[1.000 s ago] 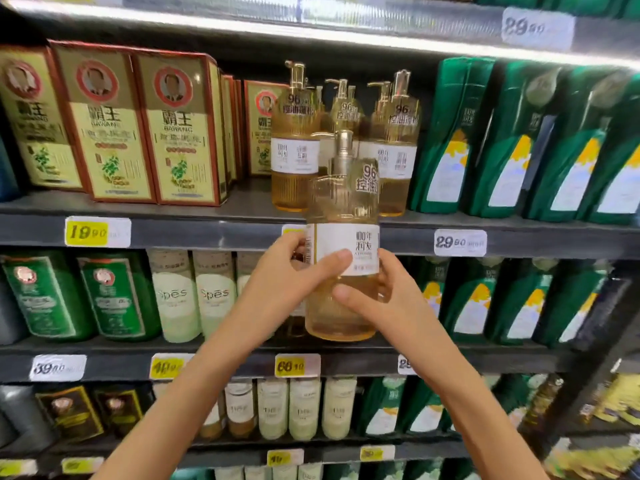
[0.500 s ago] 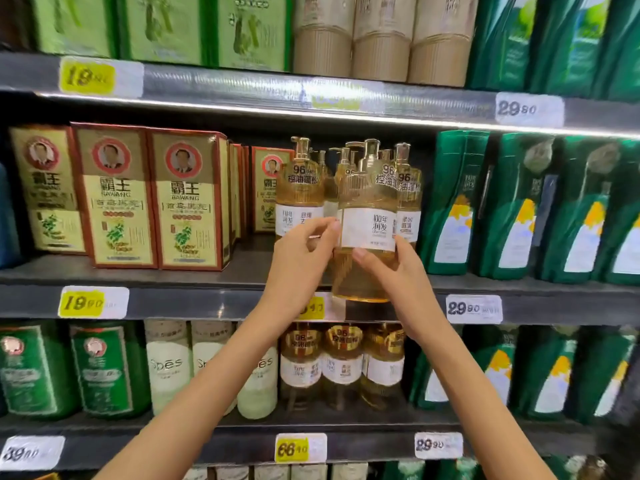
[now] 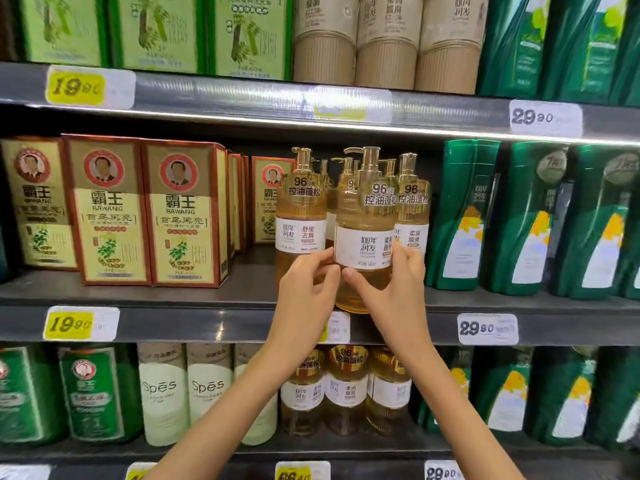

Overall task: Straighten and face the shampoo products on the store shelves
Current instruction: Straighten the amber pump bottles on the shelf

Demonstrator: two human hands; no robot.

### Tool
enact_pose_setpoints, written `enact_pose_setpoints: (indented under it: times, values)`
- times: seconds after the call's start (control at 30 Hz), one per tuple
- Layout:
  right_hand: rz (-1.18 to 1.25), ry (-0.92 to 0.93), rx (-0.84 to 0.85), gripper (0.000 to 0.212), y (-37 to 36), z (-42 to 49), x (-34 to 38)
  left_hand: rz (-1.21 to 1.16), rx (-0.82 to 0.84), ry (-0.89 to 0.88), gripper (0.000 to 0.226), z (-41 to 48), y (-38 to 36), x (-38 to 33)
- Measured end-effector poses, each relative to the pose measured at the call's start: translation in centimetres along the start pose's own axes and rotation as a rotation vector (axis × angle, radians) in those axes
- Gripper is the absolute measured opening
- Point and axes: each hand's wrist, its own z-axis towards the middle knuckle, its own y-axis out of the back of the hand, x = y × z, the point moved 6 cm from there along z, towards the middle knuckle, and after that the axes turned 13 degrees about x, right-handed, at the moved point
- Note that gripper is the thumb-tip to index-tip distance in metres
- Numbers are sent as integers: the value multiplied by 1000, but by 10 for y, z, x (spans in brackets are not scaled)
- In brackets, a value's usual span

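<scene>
Left fingertips [image 3: 323,263] and right fingertips [image 3: 401,252] are clamped on opposite sides of one amber pump bottle [image 3: 365,237], thumbs meeting low on its front just under the white label; left hand [image 3: 304,299] cups the left flank, right hand [image 3: 388,292] the right flank; both forearms rise from the lower edge of the view.

The held bottle sits at the front edge of the middle shelf [image 3: 207,296], its base overhanging or just above the lip; whether it rests on the shelf cannot be told; its label faces forward, turned slightly off square; it stands in front of the gap between two front-row amber bottles, left neighbour [image 3: 300,216] and right neighbour [image 3: 412,209].

Progress, judged: this bottle is nearly placed and nearly faced; it likely needs setting down and pushing back level with its neighbours; the Bawang boxes [image 3: 107,209] towards the left end stand unevenly, several set well back from the edge, and appear due for fronting; green shampoo bottles [image 3: 460,216] towards the right end lean slightly.

Obscured: bottles behind the front amber row show only pump heads; the price tag [image 3: 337,327] under the hands is partly covered; the upper and lower shelves are cut off by the frame; edges of the view are blurred.
</scene>
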Motion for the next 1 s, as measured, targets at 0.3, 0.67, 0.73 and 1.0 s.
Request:
enact_pose_setpoints:
  times: [0.3, 0.67, 0.73, 1.0]
  values:
    - [-46, 29, -167, 67, -8, -8, 4, 13, 7, -18, 38, 0, -5, 9]
    - [-93, -41, -199, 62, -17, -7, -5, 32, 49, 48, 37, 2, -3, 14]
    - [-120, -53, -208, 62, -20, -5, -4, 38, 48, 56, 34, 0, -2, 15]
    - [-220, -83, -222, 66, -28, -1, -4, 41, 39, 96, 27, -9, 13, 23]
